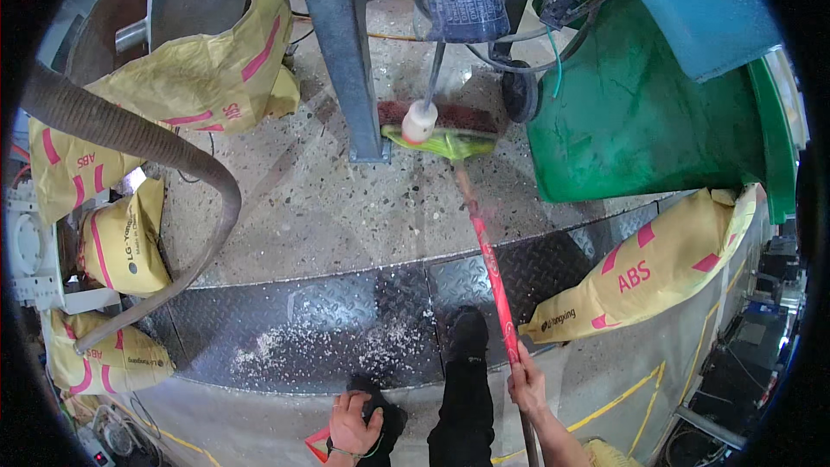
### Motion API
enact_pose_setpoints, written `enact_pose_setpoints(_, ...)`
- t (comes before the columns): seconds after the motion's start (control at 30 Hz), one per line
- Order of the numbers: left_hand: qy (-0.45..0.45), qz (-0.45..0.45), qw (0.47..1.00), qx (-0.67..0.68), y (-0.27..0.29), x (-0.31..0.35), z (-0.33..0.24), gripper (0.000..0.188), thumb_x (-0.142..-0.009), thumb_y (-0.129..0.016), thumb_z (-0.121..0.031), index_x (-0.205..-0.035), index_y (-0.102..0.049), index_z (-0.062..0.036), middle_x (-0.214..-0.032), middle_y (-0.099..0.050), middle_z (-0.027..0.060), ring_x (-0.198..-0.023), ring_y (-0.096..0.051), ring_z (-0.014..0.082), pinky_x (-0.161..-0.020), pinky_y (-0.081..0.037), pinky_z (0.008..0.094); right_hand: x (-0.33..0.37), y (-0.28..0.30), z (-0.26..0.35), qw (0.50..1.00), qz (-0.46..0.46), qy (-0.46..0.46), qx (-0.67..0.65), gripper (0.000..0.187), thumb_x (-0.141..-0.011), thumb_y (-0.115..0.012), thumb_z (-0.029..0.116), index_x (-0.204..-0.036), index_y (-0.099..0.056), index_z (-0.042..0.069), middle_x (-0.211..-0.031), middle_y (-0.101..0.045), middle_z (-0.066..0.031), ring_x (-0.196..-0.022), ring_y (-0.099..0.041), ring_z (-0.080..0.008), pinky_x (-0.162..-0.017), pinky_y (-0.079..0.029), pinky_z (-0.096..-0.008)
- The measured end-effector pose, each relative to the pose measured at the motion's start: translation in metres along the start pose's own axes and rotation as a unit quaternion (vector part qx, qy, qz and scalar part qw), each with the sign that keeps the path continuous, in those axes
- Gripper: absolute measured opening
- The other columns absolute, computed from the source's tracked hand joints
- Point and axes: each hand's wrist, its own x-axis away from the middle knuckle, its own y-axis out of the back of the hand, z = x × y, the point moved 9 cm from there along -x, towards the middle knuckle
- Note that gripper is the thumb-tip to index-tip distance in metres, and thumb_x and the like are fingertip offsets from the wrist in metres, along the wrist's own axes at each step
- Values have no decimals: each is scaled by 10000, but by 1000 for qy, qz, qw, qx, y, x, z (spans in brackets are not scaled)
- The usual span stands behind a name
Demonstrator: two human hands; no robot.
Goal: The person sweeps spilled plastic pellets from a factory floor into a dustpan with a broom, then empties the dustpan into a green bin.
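Observation:
My right hand (526, 385) is wrapped round the red handle (495, 285) of a broom. From there the broom reaches forward over the floor to its yellow-green head (450, 143) with dark reddish bristles. The head lies beside the foot of a grey steel post (341, 52), partly behind a white knob (420, 121) on a rod. My left hand (350, 424) rests near my left knee, back upward, thumb apart, with nothing seen in it. A small red-edged object (318, 444) shows beside its wrist. White granules (346, 348) lie scattered on the dark tread plate (303, 303) before my feet.
Yellow sacks (640, 268) lie to the right, and more sacks (130, 246) stand at the left. A ribbed hose (226, 199) curves down on the left. At the back right are a green bin (640, 121), a blue panel (700, 9) and a caster wheel (519, 91).

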Motion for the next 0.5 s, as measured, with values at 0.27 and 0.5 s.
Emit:
enact_pose_setpoints(0.27, -35, -40, 998, -23, 8, -49, 1, 257, -634, -647, -130, -854, -557, -32, -836, -553, 148, -803, -530, 345, -681, -440, 409, -192, -42, 34, 959, -112, 223, 135, 416, -875, -427, 91, -1287, -371, 101, -1028, -581, -113, -827, -553, -169, -714, -444, -267)
enact_pose_setpoints(0.5, -30, -125, 991, -32, 20, -77, 29, 254, -621, -661, -95, -846, -561, -29, -805, -560, 145, -751, -546, 326, -645, -442, 384, -187, -40, 6, 935, -109, 300, 154, 455, -877, -439, 181, -1309, -319, 257, -1066, -539, -214, -995, -512, -376, -790, -451, -380)
